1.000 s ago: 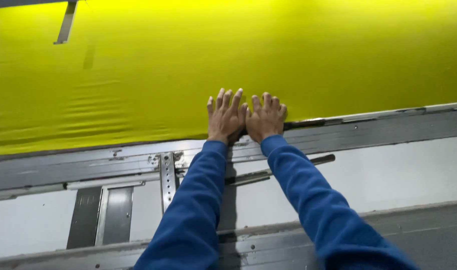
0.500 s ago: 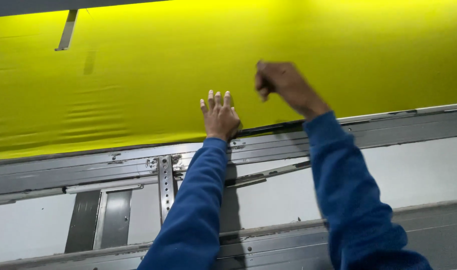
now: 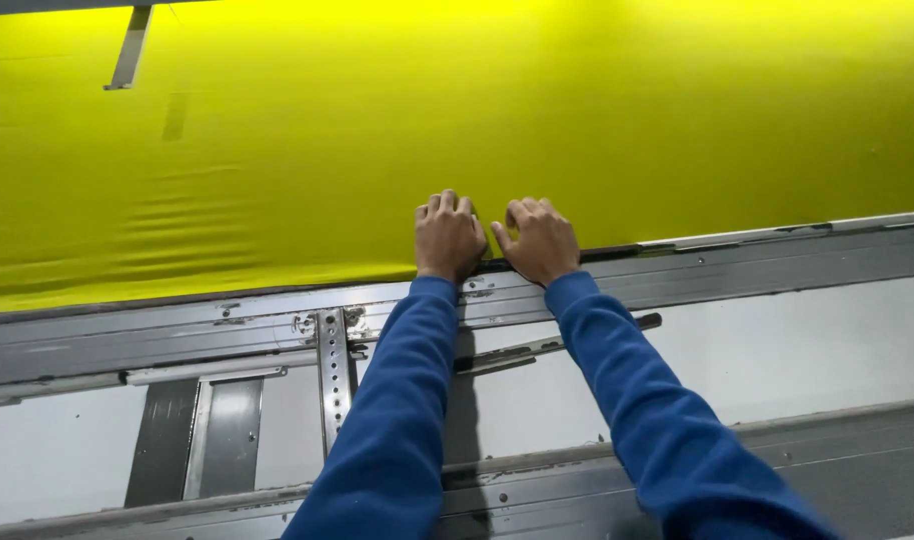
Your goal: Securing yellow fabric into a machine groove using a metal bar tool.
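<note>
— So, what fills most of the frame?
— Bright yellow fabric (image 3: 537, 110), stretched wide over the whole upper half, with faint ripples toward the left. Its lower edge slants across the middle of the frame, higher at the right than at the left.
— And under it?
— A long grey metal rail (image 3: 177, 335) follows that edge from side to side. Below it come pale panels and a second rail (image 3: 857, 440) along the bottom. A perforated upright bracket (image 3: 333, 375) stands left of centre, and a thin metal bar (image 3: 129, 48) sits in the upper left corner.
— Where are the hands?
— Both at the centre of the frame, right on the fabric's lower edge, side by side and close together. Blue sleeves (image 3: 397, 430) run down to the bottom.
— Fingers?
— The left hand (image 3: 447, 238) has its fingers curled down onto the cloth, knuckles up. The right hand (image 3: 539, 240) is bent the same way, thumb reaching toward the left hand. Whether they pinch the cloth or only press it, I cannot tell.
</note>
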